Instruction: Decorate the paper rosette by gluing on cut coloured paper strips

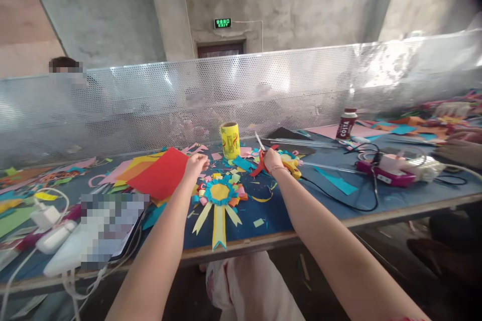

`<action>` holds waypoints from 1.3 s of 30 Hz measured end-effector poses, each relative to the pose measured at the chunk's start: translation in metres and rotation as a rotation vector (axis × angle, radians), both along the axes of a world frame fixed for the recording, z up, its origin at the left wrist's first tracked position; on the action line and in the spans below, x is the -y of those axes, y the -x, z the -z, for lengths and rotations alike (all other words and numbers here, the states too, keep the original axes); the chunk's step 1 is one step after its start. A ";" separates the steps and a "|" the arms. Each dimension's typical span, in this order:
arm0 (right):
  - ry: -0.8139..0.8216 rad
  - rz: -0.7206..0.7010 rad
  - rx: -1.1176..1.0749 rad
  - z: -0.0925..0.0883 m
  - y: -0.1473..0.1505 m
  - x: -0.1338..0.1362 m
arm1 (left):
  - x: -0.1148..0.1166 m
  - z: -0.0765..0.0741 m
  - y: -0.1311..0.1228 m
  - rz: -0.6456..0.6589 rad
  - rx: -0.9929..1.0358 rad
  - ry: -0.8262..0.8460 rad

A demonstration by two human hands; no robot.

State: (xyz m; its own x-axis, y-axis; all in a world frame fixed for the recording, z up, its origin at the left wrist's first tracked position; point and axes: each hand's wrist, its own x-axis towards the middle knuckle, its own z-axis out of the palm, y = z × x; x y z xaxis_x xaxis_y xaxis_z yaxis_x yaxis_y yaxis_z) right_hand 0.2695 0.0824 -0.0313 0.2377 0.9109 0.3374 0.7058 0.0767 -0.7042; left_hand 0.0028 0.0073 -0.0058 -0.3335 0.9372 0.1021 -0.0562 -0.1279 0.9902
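Observation:
My left hand [197,164] hovers beside a sheet of red paper [161,173], its fingers curled together; whatever they pinch, if anything, is too small to make out. In my right hand [273,159] is a pair of scissors [259,141], blades pointing up and away, with red at the handles. Just right of that hand lies a yellow glue gun [291,166], partly hidden, with a black cable. Between my forearms rests a paper rosette [220,191] with a yellow centre, blue ruffle, multicoloured loops and three yellow tails.
A yellow tape roll [230,140] stands behind the rosette. Right are a brown bottle [346,124], clear glue sticks [333,166] and a purple power strip [384,176]. A tablet [124,225] lies left among cables. A perforated metal screen [150,110] borders the table; another person's hand [461,145] shows far right.

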 end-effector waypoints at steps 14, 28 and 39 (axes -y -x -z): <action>-0.075 -0.754 -0.630 -0.011 0.064 0.046 | 0.019 0.003 -0.029 0.418 -0.235 0.043; -0.095 -0.732 -0.362 -0.018 0.061 0.052 | 0.021 0.005 -0.036 0.375 -0.204 -0.035; 0.287 -0.418 0.635 -0.021 0.029 0.058 | 0.009 0.006 -0.023 0.180 -0.148 -0.179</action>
